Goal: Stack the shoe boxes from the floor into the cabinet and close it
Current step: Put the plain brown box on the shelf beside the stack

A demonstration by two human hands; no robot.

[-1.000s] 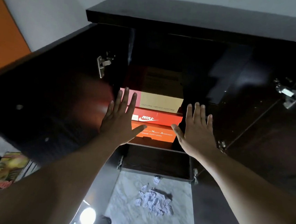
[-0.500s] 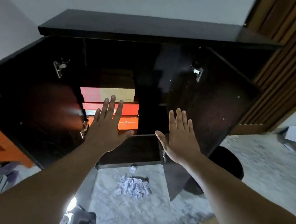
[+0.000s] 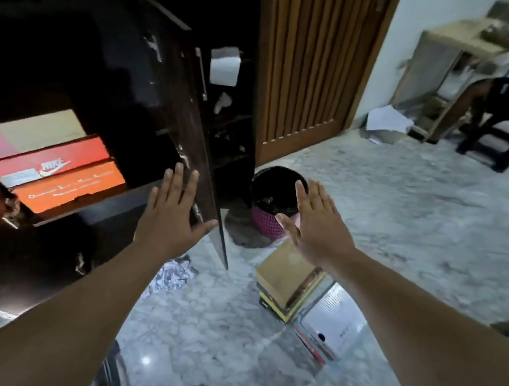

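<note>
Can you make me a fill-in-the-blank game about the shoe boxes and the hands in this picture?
1. Both the left hand and right hand are ___ and hold nothing.
2. The cabinet door is ___.
3. The bin stands on the ___.
4. The brown box lies on ___ of a floor stack.

Answers: open, open, floor, top
</note>
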